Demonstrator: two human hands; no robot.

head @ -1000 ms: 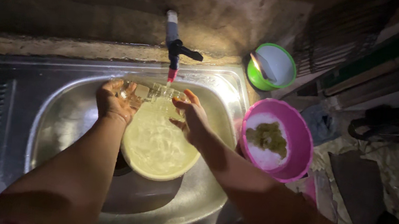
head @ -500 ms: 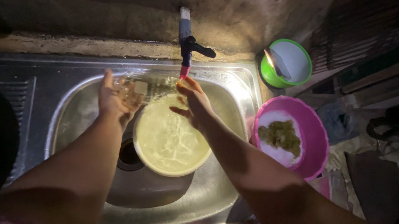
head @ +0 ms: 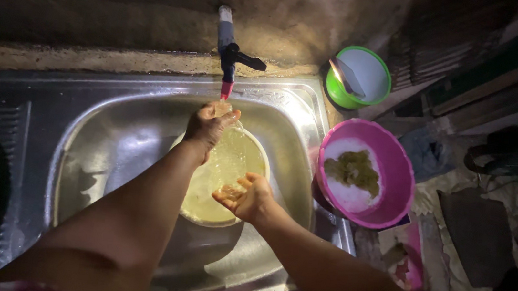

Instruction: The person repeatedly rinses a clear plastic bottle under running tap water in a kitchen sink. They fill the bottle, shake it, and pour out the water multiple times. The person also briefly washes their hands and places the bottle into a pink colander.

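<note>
Steel sink (head: 110,135): pale plate (head: 219,180) under left hand (head: 209,123), right hand (head: 247,196).

- Dim home wash-up corner: steel sink (head: 145,119) with drainboard, set against a rough wall.
- Plain tap (head: 228,48); pink basin (head: 398,181) and green bowl (head: 336,92) beside it.

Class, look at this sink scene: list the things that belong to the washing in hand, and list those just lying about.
In use:
left hand under the tap
right hand over the pale round plate
steel sink

Lying about:
pink basin holding something green
green bowl
</note>
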